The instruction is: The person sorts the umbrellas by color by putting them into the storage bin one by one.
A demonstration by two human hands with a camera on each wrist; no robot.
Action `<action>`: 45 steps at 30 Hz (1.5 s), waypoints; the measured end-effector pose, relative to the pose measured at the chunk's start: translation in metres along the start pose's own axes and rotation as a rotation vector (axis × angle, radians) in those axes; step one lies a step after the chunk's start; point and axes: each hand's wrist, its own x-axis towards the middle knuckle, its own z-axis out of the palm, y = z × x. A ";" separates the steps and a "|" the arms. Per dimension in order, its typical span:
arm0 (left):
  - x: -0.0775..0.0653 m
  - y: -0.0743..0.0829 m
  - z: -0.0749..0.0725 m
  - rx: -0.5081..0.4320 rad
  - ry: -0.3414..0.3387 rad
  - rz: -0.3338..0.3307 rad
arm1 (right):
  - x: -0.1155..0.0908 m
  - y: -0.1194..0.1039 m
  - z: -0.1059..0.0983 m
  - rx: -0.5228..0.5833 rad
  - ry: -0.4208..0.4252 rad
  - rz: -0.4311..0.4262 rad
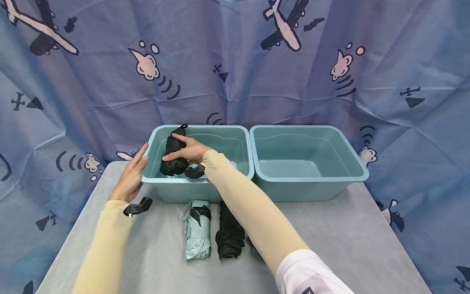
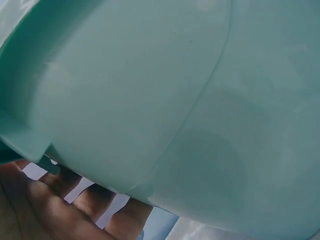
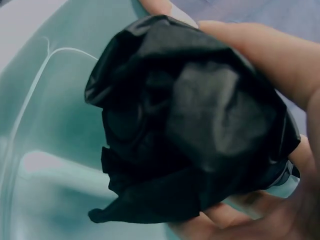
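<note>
Below your left hand (image 1: 130, 175) and right hand (image 1: 191, 150) spreads the grey worktop (image 1: 312, 245). Under your right hand stands a blue-green rectangular plastic tub (image 1: 176, 192); its matching twin (image 1: 312, 190) is to that hand's right. Your left hand, fingers extended and released, touches the first tub's outer left side. Your right hand grasps a black crumpled-fabric folded umbrella (image 1: 173, 166) at that tub's opening. Nearer you than that hand lie a second black umbrella (image 1: 230, 232) and a pale-blue fabric umbrella (image 1: 198, 234).
</note>
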 end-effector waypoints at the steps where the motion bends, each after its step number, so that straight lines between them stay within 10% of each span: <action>1: 0.000 0.000 0.000 -0.002 0.001 0.000 | 0.001 0.000 0.001 -0.010 0.003 0.000; 45: 0.001 -0.001 0.001 -0.038 0.006 0.006 | 0.019 0.008 0.012 -0.215 -0.069 0.063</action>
